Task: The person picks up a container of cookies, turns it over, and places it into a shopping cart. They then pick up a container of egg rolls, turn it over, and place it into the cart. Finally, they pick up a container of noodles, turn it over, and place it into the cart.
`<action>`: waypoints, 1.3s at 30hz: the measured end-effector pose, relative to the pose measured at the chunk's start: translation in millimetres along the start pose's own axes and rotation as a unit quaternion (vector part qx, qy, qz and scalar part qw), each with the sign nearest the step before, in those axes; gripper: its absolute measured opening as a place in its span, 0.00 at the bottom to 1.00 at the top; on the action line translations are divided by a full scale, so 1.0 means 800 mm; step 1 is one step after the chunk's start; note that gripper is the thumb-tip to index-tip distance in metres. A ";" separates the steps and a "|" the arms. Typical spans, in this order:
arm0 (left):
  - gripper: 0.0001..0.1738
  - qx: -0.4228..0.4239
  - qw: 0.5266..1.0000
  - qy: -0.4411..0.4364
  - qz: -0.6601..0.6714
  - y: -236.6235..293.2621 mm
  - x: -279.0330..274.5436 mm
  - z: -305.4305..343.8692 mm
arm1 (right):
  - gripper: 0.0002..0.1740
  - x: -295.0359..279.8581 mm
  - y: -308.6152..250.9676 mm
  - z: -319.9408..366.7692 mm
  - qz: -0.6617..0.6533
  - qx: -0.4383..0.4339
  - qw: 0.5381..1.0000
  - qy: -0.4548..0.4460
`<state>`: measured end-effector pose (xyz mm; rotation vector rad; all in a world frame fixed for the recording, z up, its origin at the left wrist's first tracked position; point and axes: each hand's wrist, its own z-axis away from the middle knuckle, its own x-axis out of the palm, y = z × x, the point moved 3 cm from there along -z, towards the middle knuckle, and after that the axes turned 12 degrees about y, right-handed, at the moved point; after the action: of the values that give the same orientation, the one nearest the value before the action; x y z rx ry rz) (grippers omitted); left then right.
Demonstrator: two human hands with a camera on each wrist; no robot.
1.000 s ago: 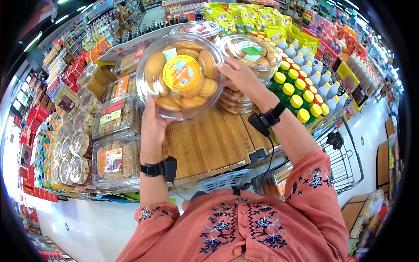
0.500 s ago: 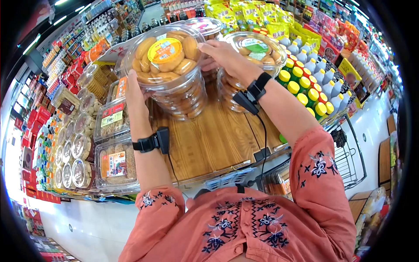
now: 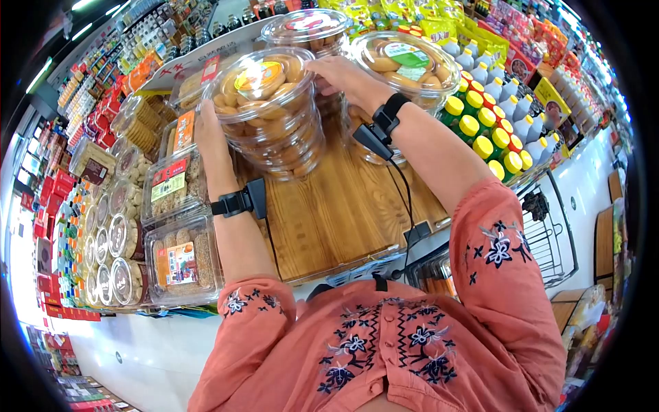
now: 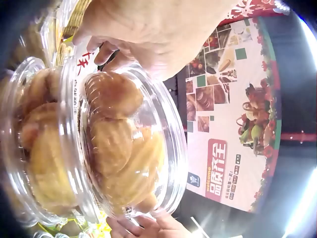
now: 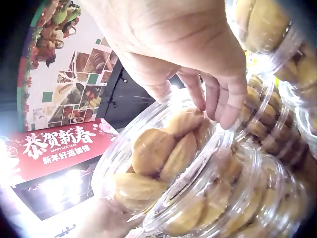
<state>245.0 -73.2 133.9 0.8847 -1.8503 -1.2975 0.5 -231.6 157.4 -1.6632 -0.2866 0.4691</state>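
Observation:
A round clear tub of golden pastries with a yellow-orange label (image 3: 259, 80) tops a stack of similar tubs (image 3: 278, 141) on the wooden table (image 3: 336, 226). My left hand (image 3: 214, 141) grips its left side. On the other side my right hand (image 3: 350, 82) holds the rim. Seen from the left wrist, my left hand (image 4: 148, 34) lies over the edge of the tub (image 4: 124, 153), with the other hand's fingertips at its lower edge. In the right wrist view my right hand (image 5: 183, 54) has its fingers bent over the rim of the tub (image 5: 153, 153).
Another tub stack (image 3: 405, 65) stands to the right, one more tub (image 3: 307, 26) behind. Boxed pastries (image 3: 180, 261) line the left side. Yellow-capped bottles (image 3: 480, 130) are at the right, and a cart (image 3: 552, 240) stands beyond the table edge.
The labelled tub, held up and tilted toward the camera a second ago, has moved down and away onto the stack. Both hands have moved with it and stay at its sides.

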 end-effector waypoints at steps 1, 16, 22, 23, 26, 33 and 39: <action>0.33 -0.003 1.000 -0.007 -0.004 -0.010 0.000 -0.004 | 0.30 -0.001 0.005 -0.001 0.021 0.004 1.000 0.006; 0.40 -0.026 0.985 -0.051 0.161 -0.024 0.016 0.027 | 0.35 0.013 0.015 0.008 -0.057 0.031 0.998 0.001; 0.40 -0.062 0.985 -0.028 0.159 -0.029 0.019 0.027 | 0.35 0.017 0.015 0.016 -0.076 0.017 0.997 -0.006; 0.40 -0.039 0.995 0.014 0.087 -0.028 0.013 0.025 | 0.35 0.020 0.016 0.019 -0.070 0.016 0.997 -0.008; 0.29 -0.064 0.995 0.059 0.048 0.006 0.014 0.073 | 0.34 0.009 0.044 0.021 0.095 -0.253 0.962 0.040; 0.26 0.311 0.937 0.052 -0.151 0.048 0.007 0.200 | 0.26 -0.040 0.069 0.213 -0.172 0.041 0.983 -0.042; 0.18 0.100 0.936 -0.315 -0.120 -0.035 0.099 0.325 | 0.24 -0.154 0.167 0.360 -0.214 0.123 0.965 0.086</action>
<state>-11.6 -23.2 53.7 0.8843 -2.4617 -1.7092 -252.0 -52.0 15.4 -1.3392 -0.4279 0.0303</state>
